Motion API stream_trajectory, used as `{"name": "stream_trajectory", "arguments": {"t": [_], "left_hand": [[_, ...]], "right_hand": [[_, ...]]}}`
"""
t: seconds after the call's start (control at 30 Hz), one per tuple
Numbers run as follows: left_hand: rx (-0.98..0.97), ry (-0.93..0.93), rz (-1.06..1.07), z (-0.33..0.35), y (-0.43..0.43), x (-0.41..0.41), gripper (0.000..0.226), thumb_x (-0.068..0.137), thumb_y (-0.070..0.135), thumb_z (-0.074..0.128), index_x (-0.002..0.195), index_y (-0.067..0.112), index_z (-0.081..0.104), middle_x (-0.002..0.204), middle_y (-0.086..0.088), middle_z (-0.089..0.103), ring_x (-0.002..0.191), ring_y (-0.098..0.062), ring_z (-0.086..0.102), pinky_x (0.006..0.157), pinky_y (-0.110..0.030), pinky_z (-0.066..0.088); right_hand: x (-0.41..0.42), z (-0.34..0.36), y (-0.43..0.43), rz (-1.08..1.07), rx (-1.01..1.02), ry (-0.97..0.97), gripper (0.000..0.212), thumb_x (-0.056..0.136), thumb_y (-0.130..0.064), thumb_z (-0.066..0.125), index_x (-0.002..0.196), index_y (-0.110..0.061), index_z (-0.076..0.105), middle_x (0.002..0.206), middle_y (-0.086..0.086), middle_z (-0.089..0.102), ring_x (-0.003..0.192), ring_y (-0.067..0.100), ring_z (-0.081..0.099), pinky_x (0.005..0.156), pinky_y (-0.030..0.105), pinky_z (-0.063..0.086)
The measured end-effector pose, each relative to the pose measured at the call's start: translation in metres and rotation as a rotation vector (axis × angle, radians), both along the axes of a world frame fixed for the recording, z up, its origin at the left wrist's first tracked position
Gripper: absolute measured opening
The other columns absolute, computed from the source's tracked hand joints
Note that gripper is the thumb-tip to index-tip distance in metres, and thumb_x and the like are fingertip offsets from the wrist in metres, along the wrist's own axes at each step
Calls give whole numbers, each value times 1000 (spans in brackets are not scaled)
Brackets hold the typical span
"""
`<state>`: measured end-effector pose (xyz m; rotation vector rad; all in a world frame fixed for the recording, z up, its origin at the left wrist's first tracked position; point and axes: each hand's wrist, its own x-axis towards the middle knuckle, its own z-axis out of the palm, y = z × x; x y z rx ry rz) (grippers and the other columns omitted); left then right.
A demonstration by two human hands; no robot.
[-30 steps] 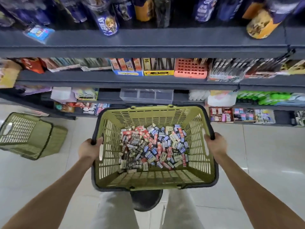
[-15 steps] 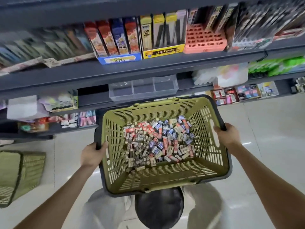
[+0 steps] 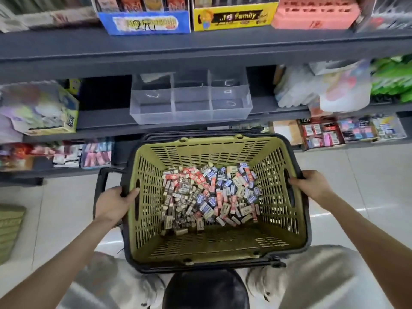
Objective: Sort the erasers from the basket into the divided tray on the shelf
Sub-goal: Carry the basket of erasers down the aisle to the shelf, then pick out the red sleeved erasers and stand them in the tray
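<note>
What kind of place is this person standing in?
Most likely a shop aisle, perhaps a stationery store. Dark shelves carry printed display boxes of packaged goods at several levels, and the person holds a green shopping basket with a heap of small wrapped erasers in it.

The basket (image 3: 207, 150) was matt olive plastic, slotted, with a dark rim. The divided tray (image 3: 191, 114) was clear, faintly frosted plastic. The erasers (image 3: 209, 192) wore what seemed printed paper sleeves. The shelf (image 3: 200, 50) was matt dark grey; the floor (image 3: 367, 175) tiles shone glossy.
</note>
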<state>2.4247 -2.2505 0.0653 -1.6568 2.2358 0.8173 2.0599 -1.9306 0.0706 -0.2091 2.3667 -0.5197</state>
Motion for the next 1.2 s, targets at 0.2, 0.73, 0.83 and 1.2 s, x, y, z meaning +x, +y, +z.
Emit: {"name": "stream_trajectory", "arguments": {"t": [0.2,0.73,0.83,1.2], "left_hand": [[-257,-154,-295,4,-22,-10,41,81,47,67,89,8,58,76,-12,62,74,-34,62,60,-36,49],[-941,141,-610,-58,-34,-99,50,81,35,69,119,4,55,98,-23,61,88,-40,57,73,-48,43],[-915,149,-609,-56,-32,-99,52,84,39,65,121,5,54,101,-23,61,92,-41,56,76,-50,43],[-896,124,-617,-51,-21,-96,66,80,46,68,126,1,52,104,-25,58,93,-41,53,79,-49,40]], "right_hand": [[-16,-12,-11,72,-18,77,13,78,-19,70,90,-14,68,90,9,71,85,30,64,83,41,51],[-13,-65,-96,409,75,1211,29,79,-15,62,99,0,50,86,24,55,72,39,57,53,34,38],[-7,-64,-96,402,123,1226,30,80,-16,59,102,1,49,88,23,55,77,37,56,56,35,38],[2,-62,-93,429,162,1174,47,79,-30,58,113,-1,45,96,20,53,84,34,53,66,38,40]]}}
